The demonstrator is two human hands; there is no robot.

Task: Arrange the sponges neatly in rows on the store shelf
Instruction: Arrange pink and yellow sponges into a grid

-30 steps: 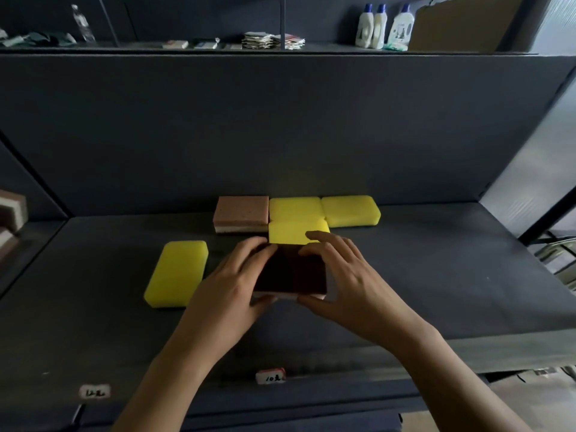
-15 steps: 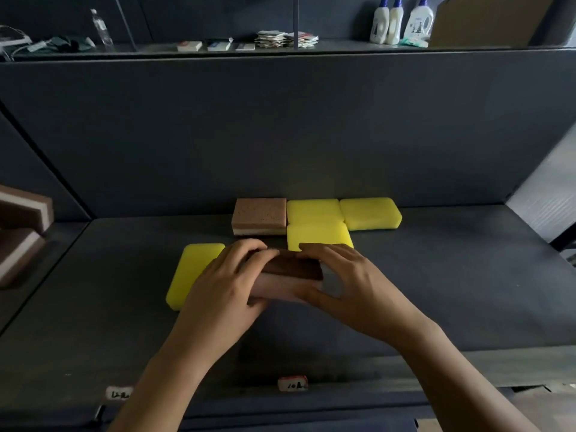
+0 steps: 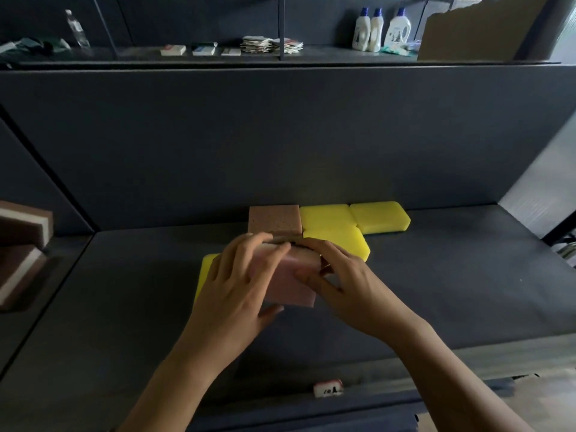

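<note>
Pink sponge (image 3: 290, 282) is tilted up between our left hand (image 3: 240, 288) and right hand (image 3: 343, 285), fingers curled round its ends, just in front of the brown sponge (image 3: 274, 219) at the back of the shelf (image 3: 436, 291). If we lower it skewed, it could nudge the yellow sponge (image 3: 339, 241) alongside and spoil the row.
</note>
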